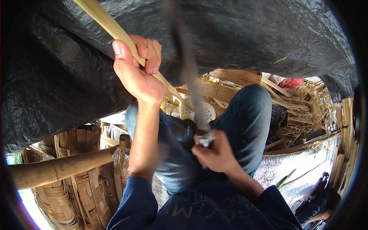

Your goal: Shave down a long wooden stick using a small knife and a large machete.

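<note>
My left hand is closed around a long pale bamboo strip, thumb lying along it. The strip slants from the upper left down toward my knees, and its lower end passes close to a white clog with holes. My right hand grips the handle of a long-bladed machete in front of my lap. Its blade points up and away, blurred by motion, just right of the strip. I cannot tell whether blade and strip touch.
A black tarp hangs across the far side. On the left, a thick bamboo pole lies before woven bamboo baskets. Straw and shavings cover the ground at right. A green-handled knife lies on a silvery sheet.
</note>
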A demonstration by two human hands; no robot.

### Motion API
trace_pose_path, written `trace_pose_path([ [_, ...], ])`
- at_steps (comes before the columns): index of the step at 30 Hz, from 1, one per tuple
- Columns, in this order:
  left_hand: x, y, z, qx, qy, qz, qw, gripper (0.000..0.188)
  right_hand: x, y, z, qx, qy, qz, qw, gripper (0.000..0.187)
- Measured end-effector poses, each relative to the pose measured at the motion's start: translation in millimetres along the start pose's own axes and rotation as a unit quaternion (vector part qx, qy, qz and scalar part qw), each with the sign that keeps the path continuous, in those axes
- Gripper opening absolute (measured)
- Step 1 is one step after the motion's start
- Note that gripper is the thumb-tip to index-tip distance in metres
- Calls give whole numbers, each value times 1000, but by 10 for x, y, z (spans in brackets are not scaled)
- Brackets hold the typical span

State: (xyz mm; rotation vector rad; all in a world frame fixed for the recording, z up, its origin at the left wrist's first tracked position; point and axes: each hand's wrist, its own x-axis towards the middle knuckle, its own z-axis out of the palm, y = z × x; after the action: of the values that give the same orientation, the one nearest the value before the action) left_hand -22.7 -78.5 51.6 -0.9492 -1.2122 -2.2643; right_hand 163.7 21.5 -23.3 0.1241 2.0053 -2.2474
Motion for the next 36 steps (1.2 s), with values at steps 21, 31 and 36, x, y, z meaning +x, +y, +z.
trace_pose_path([
  [21, -12, 38, -46, 73, 52, 17, 996, 52, 120, 40, -82, 110, -8, 176, 978, 10],
  [31, 14, 21, -39, 64, 95, -1, 993, 51, 277, -458, -131, 202, -61, 172, 962, 10],
  [36, 31, 3, -128, 59, 103, -7, 993, 48, -37, -452, -425, 134, -98, 211, 963, 11],
])
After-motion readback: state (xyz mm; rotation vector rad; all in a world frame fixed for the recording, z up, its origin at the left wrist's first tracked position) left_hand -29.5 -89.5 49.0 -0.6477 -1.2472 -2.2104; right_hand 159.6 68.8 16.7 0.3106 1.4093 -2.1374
